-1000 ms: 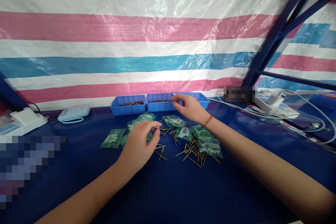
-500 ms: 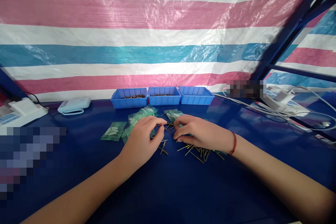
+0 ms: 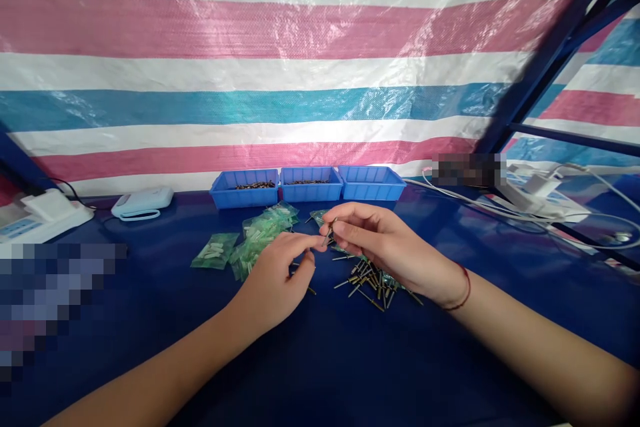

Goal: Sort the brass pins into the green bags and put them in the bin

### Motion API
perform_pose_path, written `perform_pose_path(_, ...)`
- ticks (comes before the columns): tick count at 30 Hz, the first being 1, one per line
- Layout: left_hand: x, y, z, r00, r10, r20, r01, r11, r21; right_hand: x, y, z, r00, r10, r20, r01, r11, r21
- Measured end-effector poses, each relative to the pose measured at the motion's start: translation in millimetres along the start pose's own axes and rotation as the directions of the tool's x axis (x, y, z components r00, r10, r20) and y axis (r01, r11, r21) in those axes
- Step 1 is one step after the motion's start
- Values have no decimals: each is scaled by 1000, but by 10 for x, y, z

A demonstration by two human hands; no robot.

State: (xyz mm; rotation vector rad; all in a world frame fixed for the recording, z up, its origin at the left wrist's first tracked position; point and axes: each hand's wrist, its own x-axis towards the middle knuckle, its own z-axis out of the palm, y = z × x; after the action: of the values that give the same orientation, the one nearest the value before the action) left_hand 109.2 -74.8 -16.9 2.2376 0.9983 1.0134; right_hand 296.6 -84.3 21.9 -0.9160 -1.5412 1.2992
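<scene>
Above the scattered pin pile [image 3: 373, 280], the right hand [image 3: 385, 247] pinches one metal pin [image 3: 329, 232]; the left hand [image 3: 277, 280], fingertips pinched together, meets it. No legible writing.

Daylight glows through the striped tarp [image 3: 280, 67] beyond the right hand [image 3: 390, 250], leaving bright, glossy glare on its plastic, while the dark blue surface [image 3: 350, 360] below both hands stays dim with only soft shadows. The wide lens bows the stripes and the frame post toward the edges. Pixelated blocks sit left of the left hand [image 3: 273, 283] and above the right wrist.
</scene>
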Motion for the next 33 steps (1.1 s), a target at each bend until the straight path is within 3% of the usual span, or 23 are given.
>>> perform_pose_path(4, 1, 44, -11, 993, -108, 54, 113, 989, -97, 18, 47, -11, 991, 109, -79, -100, 990, 100)
perform_pose_path(13, 2, 69, -44, 989, -141, 54, 147, 981, -127, 33, 62, -27, 983, 171, -65, -157, 970, 184)
perform_pose_path(21, 3, 80, -47, 989, -148, 2, 148, 988, -52, 52, 118, -29, 999, 28, -20, -26, 997, 70)
perform_pose_path(27, 11, 46, -47, 991, -128, -41, 128, 992, -14, 23, 85, 29, 999, -6, -43, 6, 1000, 8)
perform_pose_path(30, 16, 23, -40, 991, -127, -47, 127, 992, -3, 10, 64, 61, 998, -51, -36, 47, 994, -97)
perform_pose_path(33, 19, -29, -13, 978, -177, -110, 178, 984, 1, 128, 29, 28, 981, -173, -91, 137, 941, -309)
